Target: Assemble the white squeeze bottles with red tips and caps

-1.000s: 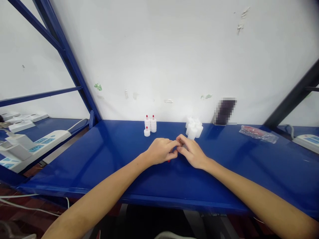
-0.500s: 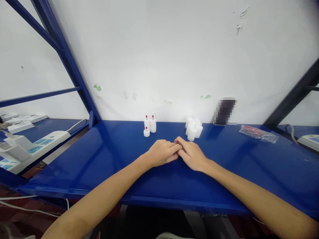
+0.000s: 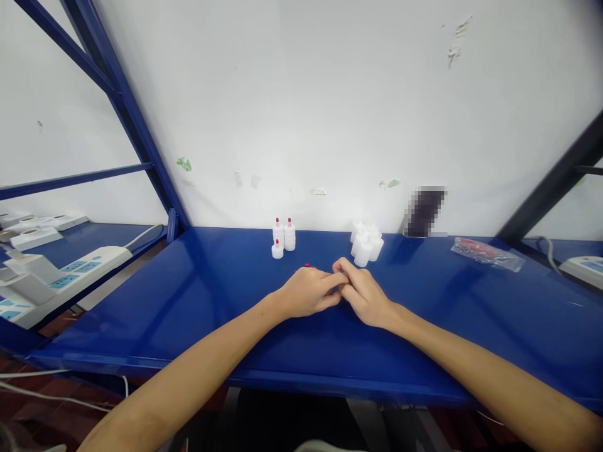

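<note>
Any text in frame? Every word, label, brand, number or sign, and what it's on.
None readable.
Red-tipped bottles: no lettering visible.
White bottles: no lettering visible.
Clear bag: any print too small or blurred.
Left power strip: any markings too small to read.
Dark patch at the wall: pixelated, unreadable.

Workshop of sorts: blue workbench [image 3: 202,282], power strip [image 3: 80,272], patchy white wall [image 3: 306,113].

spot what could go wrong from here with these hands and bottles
A small red piece shows just past the left hand, whose grip is hidden; the piece might slip unnoticed. The white bottles clustered just beyond the right hand could topple if bumped.
</note>
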A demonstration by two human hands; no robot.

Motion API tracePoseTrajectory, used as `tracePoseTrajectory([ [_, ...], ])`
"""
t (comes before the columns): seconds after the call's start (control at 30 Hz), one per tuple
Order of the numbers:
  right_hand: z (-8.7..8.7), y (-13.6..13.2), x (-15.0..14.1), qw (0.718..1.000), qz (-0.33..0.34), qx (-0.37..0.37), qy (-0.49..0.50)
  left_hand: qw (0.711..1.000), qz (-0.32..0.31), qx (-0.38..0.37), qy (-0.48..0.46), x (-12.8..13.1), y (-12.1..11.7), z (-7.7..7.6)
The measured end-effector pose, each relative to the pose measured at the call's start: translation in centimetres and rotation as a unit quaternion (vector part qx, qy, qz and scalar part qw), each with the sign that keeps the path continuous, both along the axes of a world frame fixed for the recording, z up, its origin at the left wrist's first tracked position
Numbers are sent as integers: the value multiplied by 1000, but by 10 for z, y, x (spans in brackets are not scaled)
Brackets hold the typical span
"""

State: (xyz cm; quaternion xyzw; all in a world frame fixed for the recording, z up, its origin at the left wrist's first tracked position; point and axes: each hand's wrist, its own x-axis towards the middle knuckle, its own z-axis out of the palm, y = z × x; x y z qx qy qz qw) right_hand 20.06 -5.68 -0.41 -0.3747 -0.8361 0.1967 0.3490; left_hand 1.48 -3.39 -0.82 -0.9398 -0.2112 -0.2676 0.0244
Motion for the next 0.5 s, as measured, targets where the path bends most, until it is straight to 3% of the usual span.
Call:
tracePoseTrajectory([
  [0.3, -6, 7, -1, 997, 21, -24, 73, 992, 4, -112, -61, 0, -4, 3],
  [0.4, -7, 11, 3, 998, -1, -27, 58, 980, 52, -131, -141, -8, 7, 3],
  [0.5, -7, 13, 6, 998, -32, -29, 40, 947, 143, -112, -265, -27, 29, 5],
])
